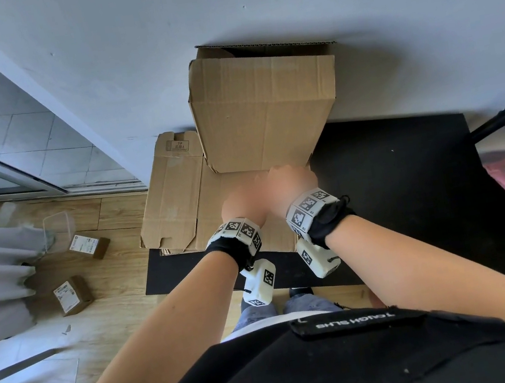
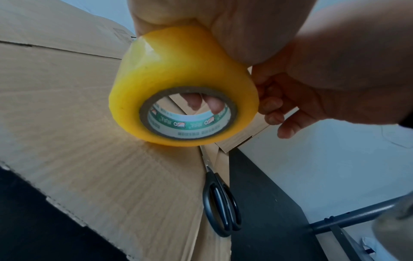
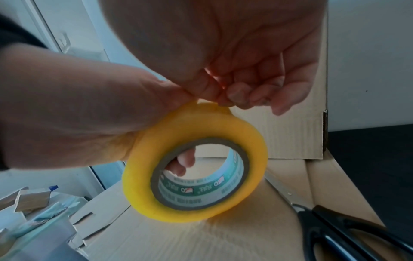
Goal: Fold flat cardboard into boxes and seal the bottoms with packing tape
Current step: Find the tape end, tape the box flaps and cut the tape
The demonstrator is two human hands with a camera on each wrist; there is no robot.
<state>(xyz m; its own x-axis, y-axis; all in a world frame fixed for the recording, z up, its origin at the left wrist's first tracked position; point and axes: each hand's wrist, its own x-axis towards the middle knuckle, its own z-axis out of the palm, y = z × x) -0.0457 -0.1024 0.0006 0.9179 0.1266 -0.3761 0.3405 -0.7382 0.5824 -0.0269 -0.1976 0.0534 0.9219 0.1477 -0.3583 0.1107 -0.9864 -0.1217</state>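
Both hands are bunched together mid-frame just above the flat brown cardboard sheets (image 1: 176,200) on the black counter (image 1: 400,174), right below the folded-up brown cardboard box (image 1: 264,106) that leans on the wall. The left hand (image 2: 223,23) grips the fat yellow roll of packing tape (image 2: 178,84), fingers (image 2: 214,104) poking through the core. The right hand (image 3: 257,58) has its fingers (image 3: 236,95) curled and pinching at the roll's top edge, probably the tape end, and black-handled scissors (image 2: 221,203) lie on the cardboard lower right.
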